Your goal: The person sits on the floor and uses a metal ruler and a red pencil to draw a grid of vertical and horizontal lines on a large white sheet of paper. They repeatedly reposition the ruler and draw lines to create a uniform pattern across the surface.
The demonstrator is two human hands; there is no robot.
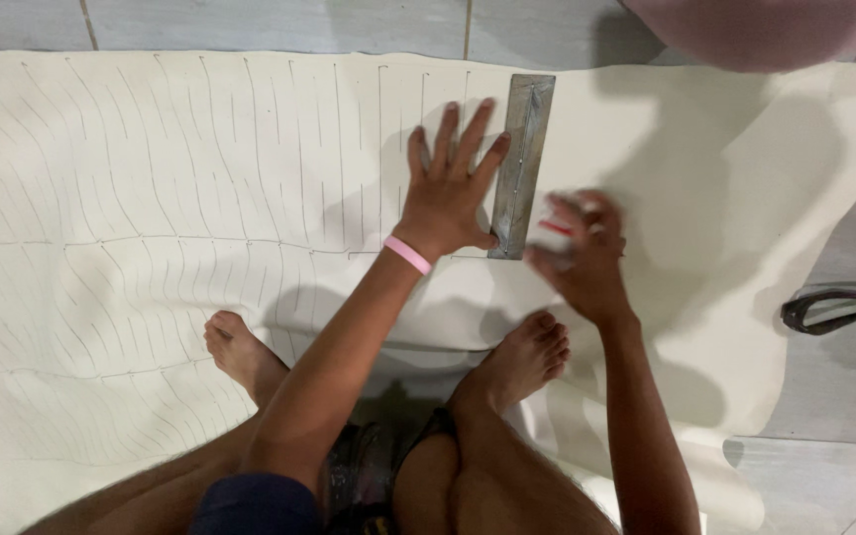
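Note:
A large cream sheet point(151, 149) lies on the tiled floor, marked with several pencil lines. My left hand point(448, 188), with a pink wristband, lies flat with fingers spread on the sheet, its edge against a grey metal ruler point(522, 163). My right hand point(582, 253) is just right of the ruler's near end, blurred, closed around a small red and white marking tool point(555, 226). My two bare feet point(240, 352) rest on the sheet's near part.
Grey floor tiles point(824, 396) show at the right and top. A dark strap point(829, 309) lies on the floor at the right edge. A pinkish rounded object point(765, 30) sits at the top right. The sheet's right edge curls near my right leg.

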